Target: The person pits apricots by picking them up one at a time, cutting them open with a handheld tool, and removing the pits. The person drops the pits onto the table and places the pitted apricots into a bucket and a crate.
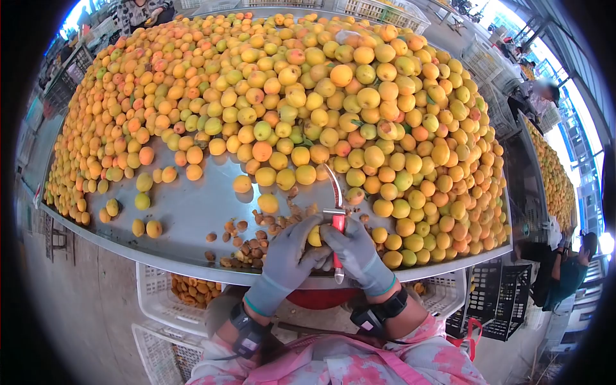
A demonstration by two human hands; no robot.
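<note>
My left hand, in a grey glove, is closed around a yellow apricot at the front edge of the metal table. Close beside it, my gloved right hand grips a red-handled knife. Its curved blade points away from me, over the fruit. Part of the handle is hidden by my fingers. Brown apricot pits and scraps lie on the metal just left of and beyond my hands. A large heap of apricots spreads across the table and comes close to my right hand.
Bare metal tabletop shows at front left, with a few loose apricots. Below the edge stand a white crate with apricot pieces nearby, another white crate and black crates. People are at the right and far left.
</note>
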